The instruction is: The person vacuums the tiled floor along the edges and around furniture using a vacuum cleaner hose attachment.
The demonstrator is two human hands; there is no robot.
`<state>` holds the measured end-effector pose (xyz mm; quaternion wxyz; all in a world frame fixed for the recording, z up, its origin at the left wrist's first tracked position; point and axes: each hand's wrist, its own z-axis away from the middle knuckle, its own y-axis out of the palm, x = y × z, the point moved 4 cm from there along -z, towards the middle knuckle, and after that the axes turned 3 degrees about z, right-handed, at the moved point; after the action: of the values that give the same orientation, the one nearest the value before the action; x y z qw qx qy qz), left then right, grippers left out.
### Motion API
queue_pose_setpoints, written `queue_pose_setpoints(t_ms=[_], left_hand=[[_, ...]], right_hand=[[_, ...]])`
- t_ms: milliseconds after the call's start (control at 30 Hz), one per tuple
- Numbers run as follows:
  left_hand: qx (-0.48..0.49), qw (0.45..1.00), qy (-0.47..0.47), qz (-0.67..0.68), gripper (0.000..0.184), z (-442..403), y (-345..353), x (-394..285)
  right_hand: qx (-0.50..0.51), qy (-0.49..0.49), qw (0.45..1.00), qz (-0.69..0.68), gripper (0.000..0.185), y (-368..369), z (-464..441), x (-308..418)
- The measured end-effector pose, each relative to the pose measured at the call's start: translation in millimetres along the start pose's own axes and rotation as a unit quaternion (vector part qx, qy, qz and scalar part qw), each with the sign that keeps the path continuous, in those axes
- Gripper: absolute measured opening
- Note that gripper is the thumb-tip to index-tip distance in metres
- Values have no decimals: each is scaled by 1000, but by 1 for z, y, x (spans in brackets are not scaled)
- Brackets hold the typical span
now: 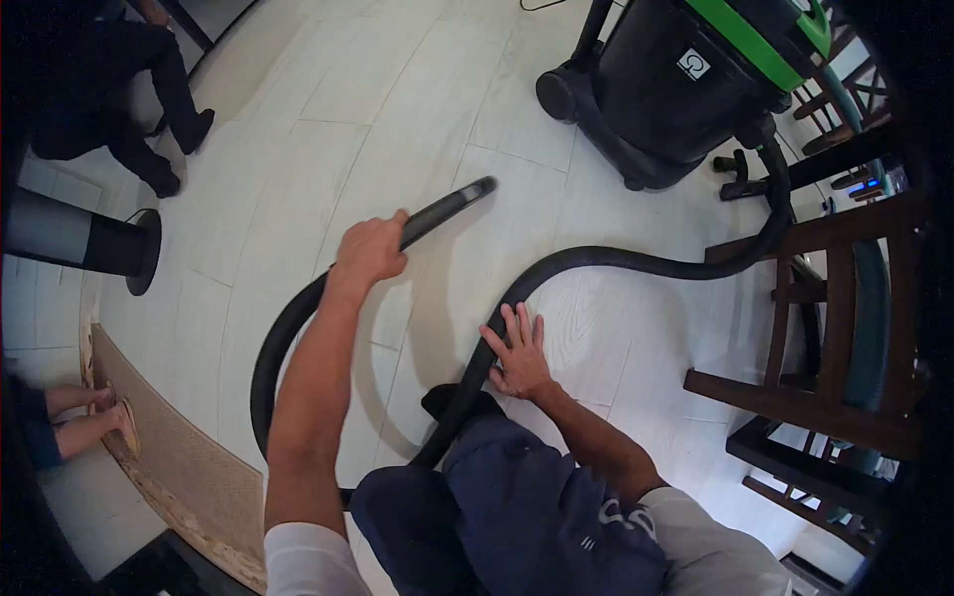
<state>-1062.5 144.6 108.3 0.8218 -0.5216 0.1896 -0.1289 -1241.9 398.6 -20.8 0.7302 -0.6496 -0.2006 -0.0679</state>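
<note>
My left hand point(370, 250) is wrapped round the black hose handle point(437, 212), whose tip points up and to the right above the floor. From that hand the black vacuum hose point(596, 256) loops down past my left forearm, behind my legs, then back up and across to the vacuum cleaner point(676, 94). My right hand point(519, 353) lies against the hose with its fingers spread, not closed round it. The vacuum cleaner is black with a green band and stands on wheels at the top right.
Dark wooden chairs point(835, 328) stand along the right side. At the left are a cylindrical stand point(99, 241) on a round base, a curved brown mat point(179, 427), a seated person in dark trousers point(169, 89) and another person's sandalled feet point(119, 417). Pale plank-like tiles point(308, 189) cover the floor.
</note>
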Motion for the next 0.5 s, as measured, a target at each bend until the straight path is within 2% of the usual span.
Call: queue_pose_setpoints(t_ms=[67,200,267,367,467,500], left_hand=[[-9,1000,20,-16,53,-22,-4,-17],[-41,999,2,-8,54,-47,-8,16],[-46,994,-97,31,55,-58,-13,58],[-55,997,-58,6,56,-51,-23,56],[-46,996,-73,6,56,-67,-33,54],[-75,994,-72,23,54,-77,-39,56]], right_hand=[[-13,9,1000,-7,88,5,0,-2],[-28,-2,999,-22,90,7,-1,-4],[-45,-4,999,-30,91,8,-2,-5],[-49,-7,998,-39,92,9,0,-8],[-47,-8,998,-37,93,15,0,-6],[-50,-7,998,-30,93,14,-2,-8]])
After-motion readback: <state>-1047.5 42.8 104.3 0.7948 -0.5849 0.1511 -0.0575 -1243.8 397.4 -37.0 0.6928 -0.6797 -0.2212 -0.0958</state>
